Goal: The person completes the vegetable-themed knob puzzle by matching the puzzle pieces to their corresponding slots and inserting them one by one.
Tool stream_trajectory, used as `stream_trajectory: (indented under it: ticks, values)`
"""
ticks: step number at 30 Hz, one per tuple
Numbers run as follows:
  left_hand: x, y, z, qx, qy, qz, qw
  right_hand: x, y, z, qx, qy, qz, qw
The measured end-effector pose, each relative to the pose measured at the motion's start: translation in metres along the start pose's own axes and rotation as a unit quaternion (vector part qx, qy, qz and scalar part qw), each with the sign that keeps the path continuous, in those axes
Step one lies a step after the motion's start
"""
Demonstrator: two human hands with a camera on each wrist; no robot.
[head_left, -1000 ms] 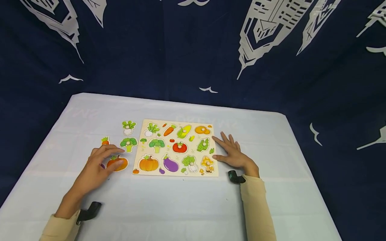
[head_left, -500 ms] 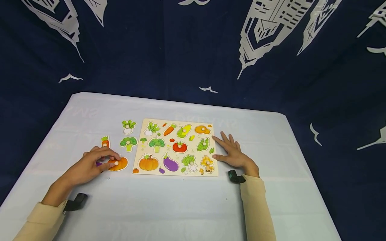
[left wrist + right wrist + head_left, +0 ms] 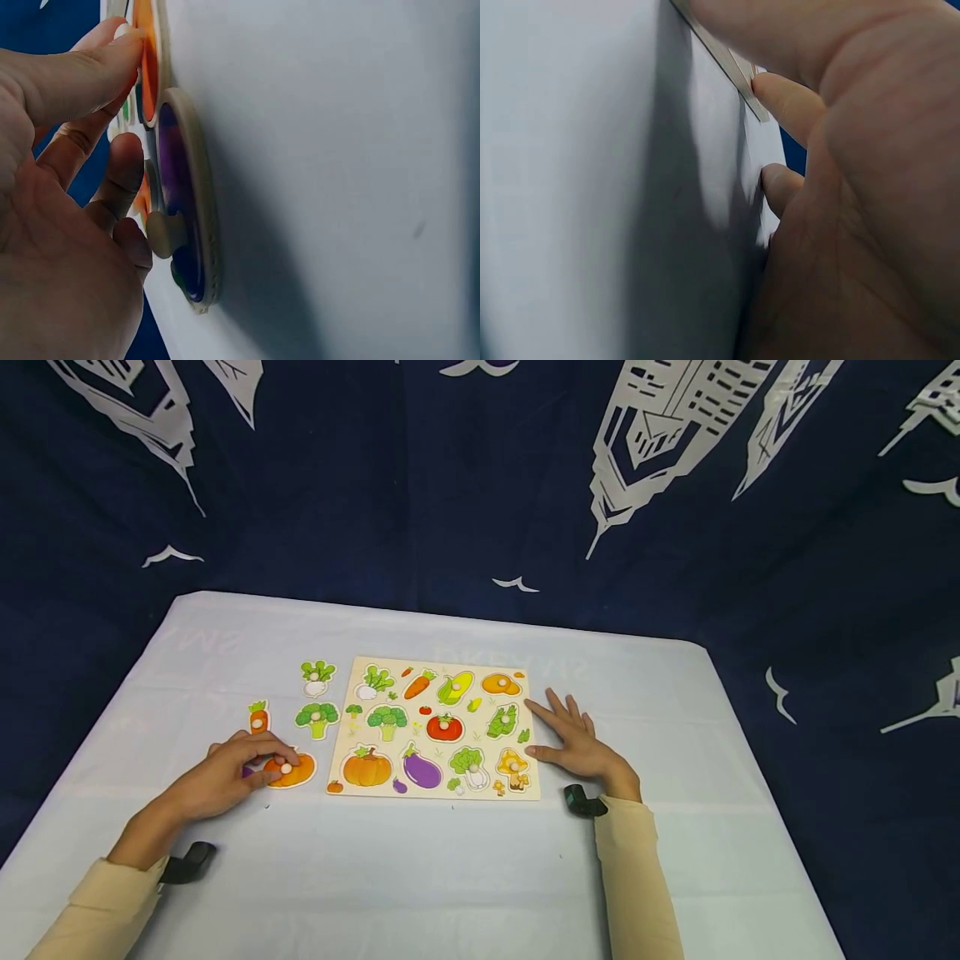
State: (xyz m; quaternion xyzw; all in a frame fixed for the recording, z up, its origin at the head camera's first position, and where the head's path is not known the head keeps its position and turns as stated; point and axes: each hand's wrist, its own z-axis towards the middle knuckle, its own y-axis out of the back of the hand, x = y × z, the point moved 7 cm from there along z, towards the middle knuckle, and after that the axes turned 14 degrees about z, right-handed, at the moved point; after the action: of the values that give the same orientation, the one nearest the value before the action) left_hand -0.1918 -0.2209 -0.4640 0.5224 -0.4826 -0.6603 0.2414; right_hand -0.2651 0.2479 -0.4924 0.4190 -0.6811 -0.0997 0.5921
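My left hand [image 3: 217,781] is at the orange pumpkin puzzle piece [image 3: 302,770], left of the board. Thumb and forefinger pinch its pale knob [image 3: 121,31], and the piece lies on the table. Beneath the palm, an eggplant piece [image 3: 176,172] with a round knob is mostly hidden from the head view. My right hand [image 3: 581,743] lies with fingers spread at the right edge of the wooden vegetable puzzle board [image 3: 416,789], thumb and forefinger touching that edge.
Beyond the left hand lie a carrot piece [image 3: 258,717], a broccoli piece [image 3: 317,719] and a radish piece [image 3: 317,678]. Several knobbed pieces sit in the board, such as the tomato [image 3: 444,727] and corn [image 3: 455,687]. A white cloth covers the table [image 3: 450,885].
My left hand has drawn back a little to the left and lowered; its thumb and forefinger have come together at the pumpkin piece's knob. The right hand stays at the board's edge.
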Motion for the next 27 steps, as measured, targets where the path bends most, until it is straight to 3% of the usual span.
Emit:
stream_trajectory:
  ticks: [20, 27]
  values:
    - [0.0019, -0.0046, 0.0038, 0.015, 0.016, 0.009, 0.9997, 0.0024, -0.0002, -0.001, -0.002, 0.0, -0.006, 1.0]
    - [0.0008, -0.005, 0.004, 0.009, 0.005, 0.003, 0.9999, 0.0018, -0.0007, -0.0003, -0.005, -0.002, -0.003, 1.0]
